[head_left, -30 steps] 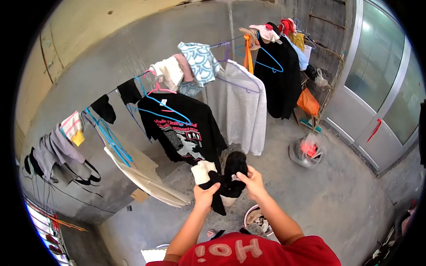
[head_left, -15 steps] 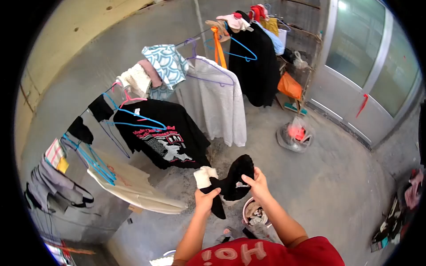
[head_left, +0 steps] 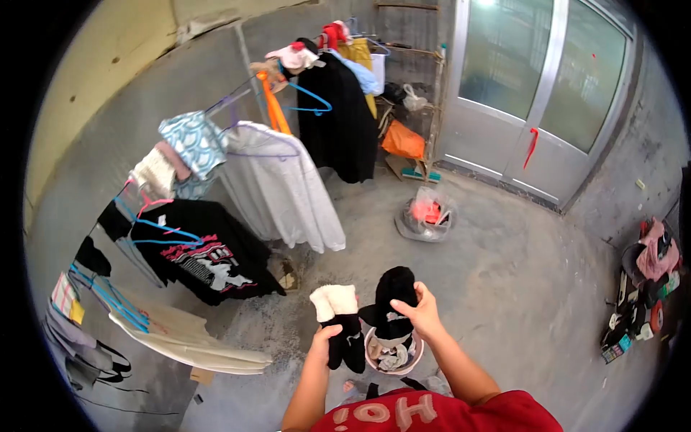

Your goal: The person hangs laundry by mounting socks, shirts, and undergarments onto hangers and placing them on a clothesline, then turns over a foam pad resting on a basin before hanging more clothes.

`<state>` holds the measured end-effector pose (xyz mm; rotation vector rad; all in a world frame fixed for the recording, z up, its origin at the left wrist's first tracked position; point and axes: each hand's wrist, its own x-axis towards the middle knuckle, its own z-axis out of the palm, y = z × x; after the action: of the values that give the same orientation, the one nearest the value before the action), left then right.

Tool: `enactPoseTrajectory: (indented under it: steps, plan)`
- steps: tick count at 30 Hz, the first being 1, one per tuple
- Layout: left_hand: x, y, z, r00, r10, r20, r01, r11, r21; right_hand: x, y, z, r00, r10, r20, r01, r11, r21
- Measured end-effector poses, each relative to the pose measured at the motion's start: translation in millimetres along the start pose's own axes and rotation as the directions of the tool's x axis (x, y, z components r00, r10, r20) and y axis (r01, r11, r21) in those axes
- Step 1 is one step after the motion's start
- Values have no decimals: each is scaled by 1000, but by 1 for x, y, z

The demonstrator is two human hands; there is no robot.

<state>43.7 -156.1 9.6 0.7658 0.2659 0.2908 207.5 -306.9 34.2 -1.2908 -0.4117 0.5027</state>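
While left fingers (head_left: 330,333) clasp white-cuffed socks (head_left: 348,334) and right fingers (head_left: 403,309) pinch a black garment (head_left: 394,289), a loosened pinch could drop it.

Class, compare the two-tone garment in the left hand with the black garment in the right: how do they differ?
The two-tone garment has a fluffy-looking cream top; the black garment shows just a small pale patch. The two-tone garment appears as two narrow lengths side by side; the black garment has one rounded upper end. Both show black fabric.
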Motion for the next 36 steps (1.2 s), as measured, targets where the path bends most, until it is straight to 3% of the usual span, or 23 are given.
enactPoseTrajectory:
  steps: [2, 4, 6, 8, 9, 10, 12, 14, 16, 17, 18, 20, 22, 24, 25, 26, 28, 30, 32, 33, 34, 36]
  plan:
    - [17, -19, 34, 999, -14, -31, 14, 1000, 27, 4, 1, -35, 998, -53, -36, 50, 996, -69]
    - [42, -43, 60, 991, -100, 91, 104, 994, -42, 6, -6, -84, 990, -71, -122, 63, 995, -74]
    - [78, -75, 110, 992, -47, 115, 50, 998, -25, 19, -24, -146, 974, -104, -199, 87, 992, -92]
    - [106, -119, 151, 986, -167, 28, 165, 985, 49, 22, -36, -216, 981, -1, -195, 5, 1000, 20]
    - [122, -143, 164, 957, -278, 85, 274, 960, 65, 22, -47, -239, 984, -24, -175, 31, 999, 37]
    - [138, -162, 192, 971, -213, 106, 190, 962, 196, 21, -56, -262, 983, -16, -183, 24, 999, 39]
    - [167, -184, 250, 963, -112, 244, 24, 941, 337, 25, -74, -302, 995, 64, -75, -47, 976, 210]
    - [190, -196, 285, 961, -52, 272, -36, 951, 307, 36, -80, -342, 997, 69, -29, -58, 959, 277]
    - [205, -198, 303, 912, -246, 328, 21, 827, 562, 44, -86, -370, 997, 80, -11, -75, 966, 247]
    - [207, -201, 315, 932, -243, 269, 25, 783, 621, 50, -83, -379, 998, 63, -5, -61, 973, 222]
    - [216, -206, 319, 936, -236, 261, 23, 782, 622, 58, -76, -384, 999, 43, 2, -42, 979, 200]
    - [235, -212, 321, 898, -12, 440, -372, 515, 772, 82, -65, -390, 997, 77, 6, -77, 982, 174]
    - [246, -212, 316, 902, 18, 431, -386, 479, 788, 107, -62, -389, 994, 100, 43, -107, 976, 192]
    - [257, -208, 314, 992, -82, 95, -23, 623, 782, 137, -50, -384, 994, 82, 78, -96, 976, 198]
    - [267, -207, 309, 997, -31, 68, -34, 629, 777, 153, -44, -380, 994, 45, 96, -62, 980, 190]
    - [280, -206, 302, 998, -15, 68, -43, 638, 769, 170, -42, -379, 986, 106, 127, -127, 976, 175]
    - [307, -202, 282, 1000, 16, 16, -22, 640, 768, 208, -22, -376, 986, 78, 147, -82, 996, 23]
    - [340, -192, 270, 991, 116, 60, -120, 617, 777, 246, -29, -371, 970, 132, 205, -125, 991, -48]
    - [368, -179, 253, 923, 346, 168, -290, 340, 895, 285, -37, -365, 944, 143, 296, -119, 988, -100]
    - [388, -168, 247, 874, 416, 250, -385, 282, 879, 309, -41, -361, 944, 132, 301, -105, 989, -103]
    - [404, -153, 238, 869, 423, 257, -393, 275, 877, 331, -44, -357, 951, 159, 267, -129, 984, -126]
    - [430, -131, 231, 940, 339, -39, -177, 582, 794, 373, -53, -347, 964, 156, 215, -117, 976, -182]
